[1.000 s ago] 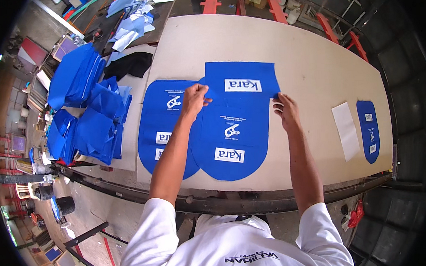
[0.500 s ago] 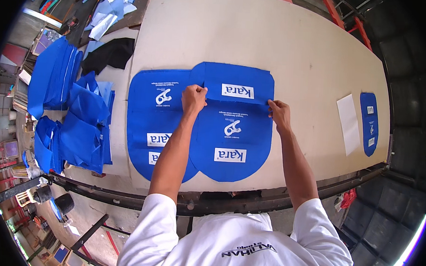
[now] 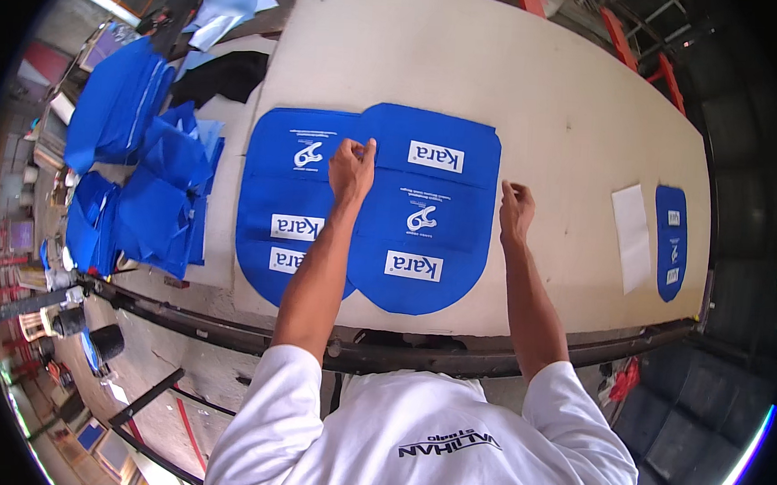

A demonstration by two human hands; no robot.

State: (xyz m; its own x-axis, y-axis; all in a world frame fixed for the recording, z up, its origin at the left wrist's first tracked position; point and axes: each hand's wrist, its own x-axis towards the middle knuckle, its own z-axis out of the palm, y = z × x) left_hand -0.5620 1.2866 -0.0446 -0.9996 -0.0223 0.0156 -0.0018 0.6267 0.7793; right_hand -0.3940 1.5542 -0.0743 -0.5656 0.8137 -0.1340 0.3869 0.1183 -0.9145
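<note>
Two blue cloth panels with rounded ends and white printing lie on the table. The right panel overlaps the right side of the left panel. My left hand is over the overlap, by the right panel's left edge, its fingers loosely bent and parted with no cloth visibly gripped. Just off the right panel's right edge, my right hand hovers with loosely curled fingers and nothing in it. Crease lines cross the right panel, which lies nearly flat. My left forearm hides part of the left panel.
Stacked blue cloth pieces and a looser blue pile sit at the left, near a black cloth. Toward the table's right end lie a white sheet and a narrow blue printed piece. A dark metal rail runs along the near edge.
Both hands have let go of the right panel's crosswise fold, and its upper part now lies flatter. My right hand has come off the cloth edge. The view has shifted slightly.
</note>
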